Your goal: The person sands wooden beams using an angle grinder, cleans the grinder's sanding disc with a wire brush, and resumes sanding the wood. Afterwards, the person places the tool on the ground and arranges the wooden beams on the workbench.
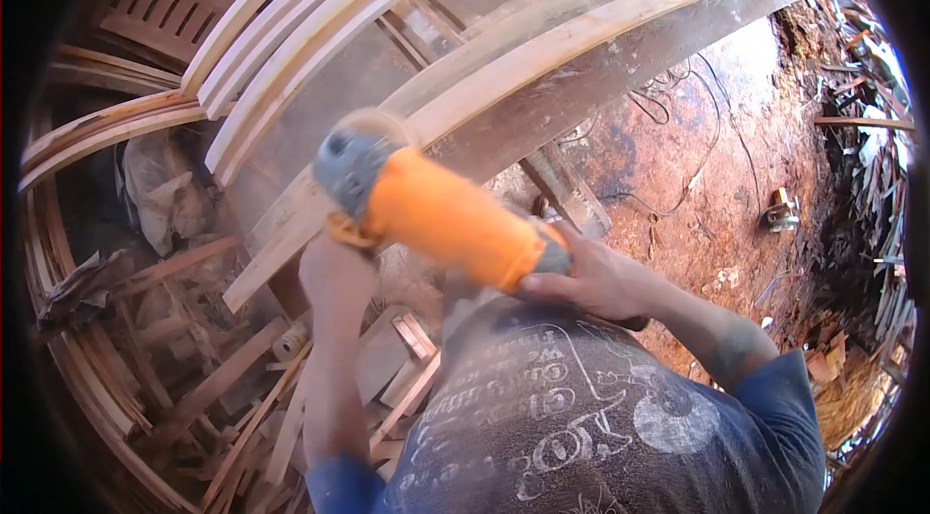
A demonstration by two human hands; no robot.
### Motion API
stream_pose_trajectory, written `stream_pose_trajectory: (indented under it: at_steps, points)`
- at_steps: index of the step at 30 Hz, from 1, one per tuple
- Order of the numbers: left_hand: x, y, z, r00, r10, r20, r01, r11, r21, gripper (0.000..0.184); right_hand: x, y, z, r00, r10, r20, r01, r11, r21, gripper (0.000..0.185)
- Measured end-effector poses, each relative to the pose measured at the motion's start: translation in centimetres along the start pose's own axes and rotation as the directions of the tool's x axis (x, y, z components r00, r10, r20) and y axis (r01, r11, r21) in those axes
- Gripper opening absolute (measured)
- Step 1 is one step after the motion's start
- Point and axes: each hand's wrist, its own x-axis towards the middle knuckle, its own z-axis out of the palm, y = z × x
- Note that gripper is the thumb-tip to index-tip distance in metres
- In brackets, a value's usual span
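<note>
An orange power tool with a grey head (436, 214) lies diagonally across the middle of the view, slightly blurred. My left hand (339, 262) is wrapped round a handle beside the grey head. At the other end, my right hand (596, 272) grips the dark rear part of the orange body. The tool's round disc (387, 126) is at the edge of a long pale wooden board (542, 73); whether they touch is unclear. That board rests on a dusty workbench (591, 93).
Several curved wooden strips (291, 49) lie at the upper left. Wood offcuts (242, 388) are heaped at the lower left. A cable (717, 126) runs over the reddish ground at the right, near a small metal object (782, 212). A wooden leg (567, 189) stands under the bench.
</note>
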Motion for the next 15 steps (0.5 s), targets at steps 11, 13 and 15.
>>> stream_pose_trajectory:
  at_steps: [11, 13, 15]
  points:
    - [-0.2, 1.0, 0.0, 0.996, 0.063, 0.061, -0.059, 0.996, -0.069, 0.031, -0.8, 0.1, -1.8, 0.997, 0.068, -0.026, -0.069, 0.997, -0.04, 0.09]
    - [1.8, 5.6, 0.6, 0.979, 0.151, 0.135, -0.151, 0.989, -0.01, 0.028, -2.8, 4.3, -3.2, 0.985, 0.085, -0.153, -0.086, 0.996, 0.003, 0.088]
    - [3.8, 11.5, 0.3, 0.947, 0.256, 0.192, -0.249, 0.967, -0.061, 0.023, -5.1, 5.8, -5.5, 0.963, 0.196, -0.188, -0.136, 0.947, 0.293, 0.087]
